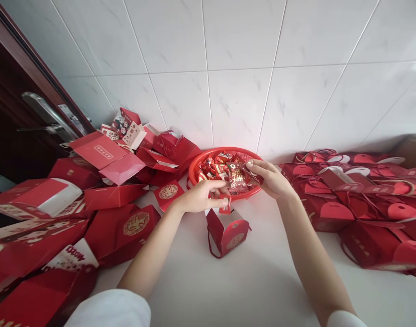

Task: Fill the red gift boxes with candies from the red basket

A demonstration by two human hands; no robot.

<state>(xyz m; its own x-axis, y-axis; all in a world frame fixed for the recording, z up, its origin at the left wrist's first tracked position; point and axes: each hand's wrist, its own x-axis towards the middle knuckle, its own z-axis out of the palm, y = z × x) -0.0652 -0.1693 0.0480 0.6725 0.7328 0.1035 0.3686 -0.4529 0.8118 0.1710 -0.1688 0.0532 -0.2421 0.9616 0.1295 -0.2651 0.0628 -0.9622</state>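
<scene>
My right hand pinches a dark red candy packet between thumb and fingertips, over the right side of a red plastic basket. Wrapped candies in red and gold fill the basket. My left hand is at the basket's front rim, fingers curled, with a small red wrapped candy at its thumb tip. Directly below stands a small red gift box, its top open and a cord handle hanging at its side. Part of the box's opening is hidden by my left hand.
Loose red boxes, many open, are piled at the left. Rows of closed red boxes with cord handles stand at the right on the white table. A tiled wall rises behind; a door handle is at the far left.
</scene>
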